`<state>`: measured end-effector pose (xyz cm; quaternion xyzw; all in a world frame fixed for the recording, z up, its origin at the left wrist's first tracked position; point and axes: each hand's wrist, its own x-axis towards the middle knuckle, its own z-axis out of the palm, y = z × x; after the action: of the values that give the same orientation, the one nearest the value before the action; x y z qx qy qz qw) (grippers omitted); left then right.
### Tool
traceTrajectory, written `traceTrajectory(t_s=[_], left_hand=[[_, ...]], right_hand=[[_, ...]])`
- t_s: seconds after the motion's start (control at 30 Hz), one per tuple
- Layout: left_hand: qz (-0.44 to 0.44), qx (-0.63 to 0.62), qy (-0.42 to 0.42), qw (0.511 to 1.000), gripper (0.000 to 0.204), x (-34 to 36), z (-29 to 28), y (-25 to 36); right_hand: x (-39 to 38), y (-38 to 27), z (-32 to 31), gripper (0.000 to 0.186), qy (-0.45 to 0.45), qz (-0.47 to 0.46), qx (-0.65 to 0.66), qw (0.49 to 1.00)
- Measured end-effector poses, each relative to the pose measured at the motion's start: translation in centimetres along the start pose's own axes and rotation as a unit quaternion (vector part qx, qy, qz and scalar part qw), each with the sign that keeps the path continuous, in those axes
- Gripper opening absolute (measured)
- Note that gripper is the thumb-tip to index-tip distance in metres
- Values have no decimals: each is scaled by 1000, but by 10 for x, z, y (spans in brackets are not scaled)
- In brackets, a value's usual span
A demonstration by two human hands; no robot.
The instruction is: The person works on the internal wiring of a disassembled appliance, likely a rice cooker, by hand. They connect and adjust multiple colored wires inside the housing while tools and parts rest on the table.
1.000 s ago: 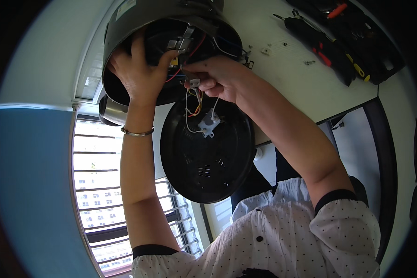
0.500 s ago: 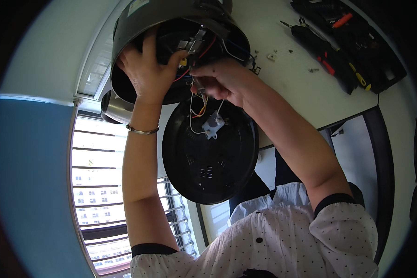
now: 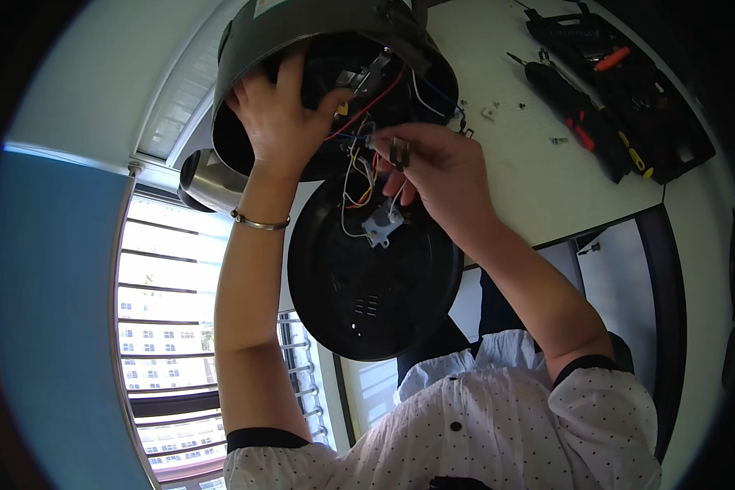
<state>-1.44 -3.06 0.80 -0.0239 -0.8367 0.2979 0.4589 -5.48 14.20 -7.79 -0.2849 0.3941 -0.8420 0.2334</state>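
A black round appliance housing (image 3: pixel 245 73) lies on its side with its open end facing me. Inside it, my left hand (image 3: pixel 282 122) rests with fingers spread, its thumb near a shiny metal bracket (image 3: pixel 367 77). My right hand (image 3: pixel 445 167) pinches a small metal clip (image 3: pixel 399 153) just outside the opening. Red, blue, white and yellow wires (image 3: pixel 366 184) run by its fingertips. They lead towards a black round base cover (image 3: pixel 367 286), which hangs below with a grey metal plate (image 3: pixel 381 224) on its inner face.
On the white table (image 3: pixel 514 180) to the right lie several small screws and bits (image 3: pixel 490 112). A black-handled screwdriver (image 3: pixel 576 114) lies beside an open black tool case (image 3: pixel 653 106). Left of the housing is a silver rounded object (image 3: pixel 212 181), above a barred window (image 3: pixel 167 327).
My right hand has drawn back to the right from among the wires, and the metal clip in it now shows clearly. The left hand keeps its place inside the housing.
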Motion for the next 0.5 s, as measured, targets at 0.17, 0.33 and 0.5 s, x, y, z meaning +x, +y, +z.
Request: traceTrajectory(t_s=[0.17,0.33,0.5], left_hand=[[-8,0,-11,1000,74,3,-1,2],[-8,-1,-2,1000,73,3,0,3],[-6,1,-5,1000,72,2,-1,3]], right_hand=[[13,16,7,17,15,-108,-70,992],[21,24,10,14,37,-115,-55,991],[30,26,3,12,5,-81,-106,991]])
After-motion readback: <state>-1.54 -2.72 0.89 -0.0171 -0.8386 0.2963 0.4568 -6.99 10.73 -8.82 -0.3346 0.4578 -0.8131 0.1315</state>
